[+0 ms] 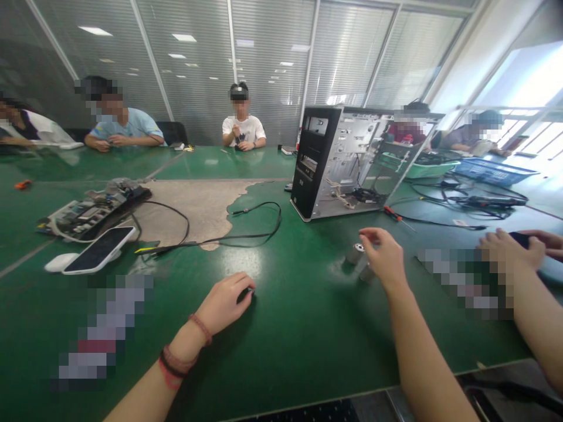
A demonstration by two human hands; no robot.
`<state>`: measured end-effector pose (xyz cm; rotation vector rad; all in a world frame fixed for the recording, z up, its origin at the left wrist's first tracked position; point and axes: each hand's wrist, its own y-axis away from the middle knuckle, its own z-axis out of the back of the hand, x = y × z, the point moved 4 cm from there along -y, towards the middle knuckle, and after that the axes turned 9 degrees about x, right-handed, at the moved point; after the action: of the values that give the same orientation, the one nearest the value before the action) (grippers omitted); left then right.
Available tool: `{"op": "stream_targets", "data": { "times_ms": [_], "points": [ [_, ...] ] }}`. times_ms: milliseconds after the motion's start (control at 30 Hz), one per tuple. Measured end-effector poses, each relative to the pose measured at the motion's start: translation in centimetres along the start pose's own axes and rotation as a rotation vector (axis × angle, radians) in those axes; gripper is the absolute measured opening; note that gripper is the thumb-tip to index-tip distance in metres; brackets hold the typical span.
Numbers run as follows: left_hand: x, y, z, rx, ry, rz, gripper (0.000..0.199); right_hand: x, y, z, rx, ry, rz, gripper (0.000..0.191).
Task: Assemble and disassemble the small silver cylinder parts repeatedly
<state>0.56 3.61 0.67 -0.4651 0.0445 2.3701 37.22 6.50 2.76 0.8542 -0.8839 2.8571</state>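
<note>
My left hand [226, 302], with bands on its wrist, rests low over the green table [281, 351]. Its fingers are curled round a small black object [244, 295], mostly hidden in the grip. Farther right, my right hand [383, 255] is raised beside two small silvery cylinders that stand on the table. Thumb and forefinger meet near the top of the farther cylinder [355, 253]; whether anything is pinched between them is too small to tell. The nearer cylinder [366, 272] is partly hidden behind this hand.
An open computer case [314, 164] stands beyond my right hand. Circuit boards [94, 214], a white phone [100, 251] and black cables [246, 237] lie left. A screwdriver [393, 213] lies by the case. Another person's hands [505, 249] are at right; several people sit opposite.
</note>
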Motion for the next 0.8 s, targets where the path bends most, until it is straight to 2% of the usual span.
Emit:
{"op": "stream_targets", "data": {
  "times_ms": [100,200,567,667,800],
  "points": [
    [0.0,-0.1,-0.1,0.006,0.002,-0.002,0.016,-2.5,-0.1,0.4,0.022,0.068,-0.077,0.02],
    [0.0,-0.1,-0.1,0.006,0.004,-0.001,0.016,-3.4,0.2,0.0,0.093,0.105,-0.116,0.02],
    [-0.2,0.0,-0.1,0.004,-0.005,-0.022,0.015,-4.7,0.4,-1.5,0.199,0.16,-0.188,0.022],
    [-0.2,0.0,-0.1,0.007,-0.004,-0.024,0.015,-4.9,0.3,-1.4,0.206,0.121,-0.206,0.026],
    [-0.1,0.1,-0.2,-0.003,0.016,-0.008,0.016,-5.3,0.2,-0.4,0.151,0.005,-0.247,0.036]
  ]
}}
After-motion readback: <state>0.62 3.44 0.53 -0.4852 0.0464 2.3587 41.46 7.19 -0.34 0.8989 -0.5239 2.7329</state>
